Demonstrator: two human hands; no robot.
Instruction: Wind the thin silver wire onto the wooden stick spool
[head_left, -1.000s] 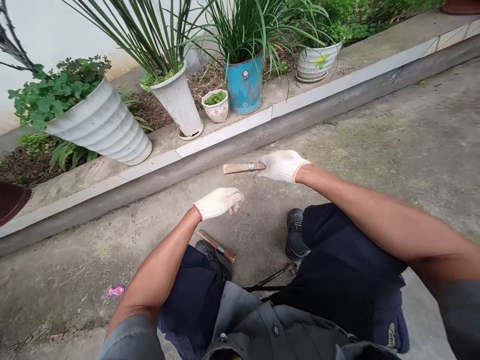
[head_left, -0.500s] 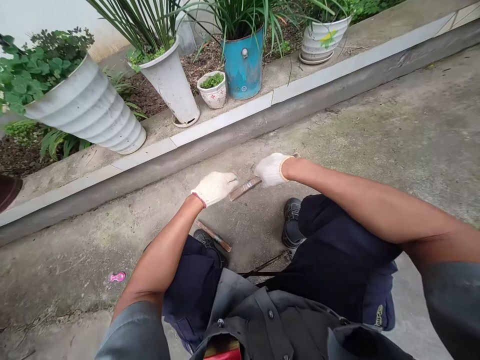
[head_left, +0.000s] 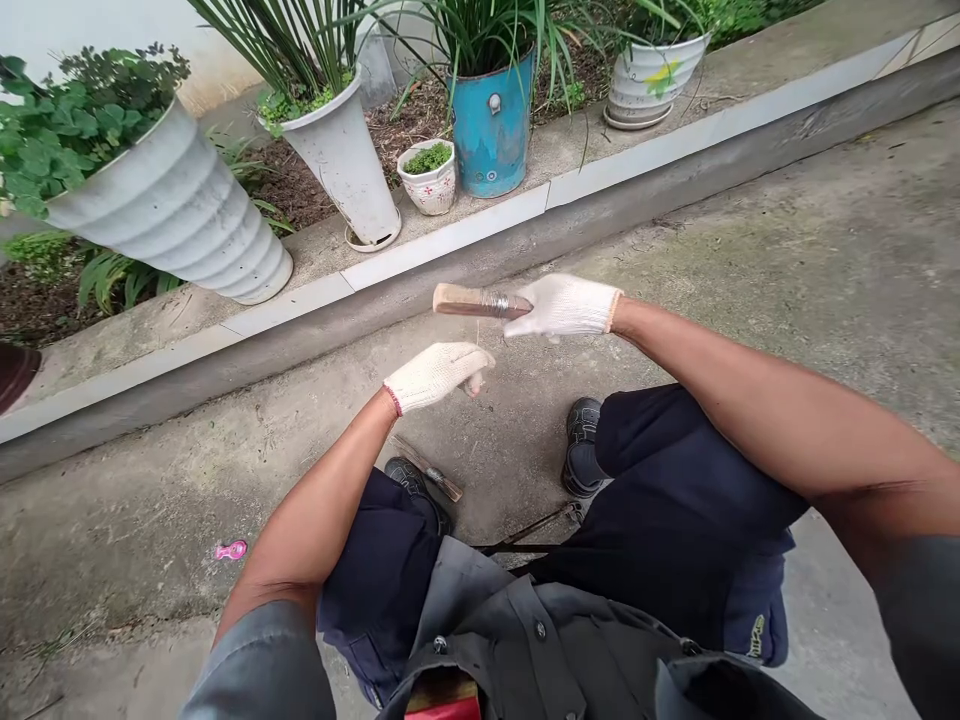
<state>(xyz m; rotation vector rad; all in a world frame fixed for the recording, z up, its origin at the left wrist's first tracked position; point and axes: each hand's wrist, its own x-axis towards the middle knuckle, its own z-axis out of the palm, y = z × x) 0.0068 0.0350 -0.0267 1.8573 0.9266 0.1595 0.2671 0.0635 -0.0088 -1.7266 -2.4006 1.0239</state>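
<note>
My right hand (head_left: pixel 562 305), in a white knit glove, is closed on one end of a short wooden piece (head_left: pixel 459 300). Silvery wire (head_left: pixel 495 304) is wound in several turns around the wood, close to my fingertips. Just below and to the left, my gloved left hand (head_left: pixel 439 375) has its fingers bent in a pinch. A thin strand rises from these fingers toward the wood; it looks like the wire's loose end. On the ground by my left shoe lies a second wooden stick (head_left: pixel 427 468), also bound with wire.
Between my shoes lies a dark long-handled tool (head_left: pixel 536 525), partly hidden by my clothes. A small pink object (head_left: pixel 231 550) is on the concrete at left. Ahead runs a low tiled ledge (head_left: pixel 450 237) with a white ribbed pot (head_left: pixel 180 210), a blue bucket planter (head_left: pixel 491 130) and other potted plants.
My right hand has risen with the wooden piece and turned it closer to level. My left hand has come away from the wood and now sits below it.
</note>
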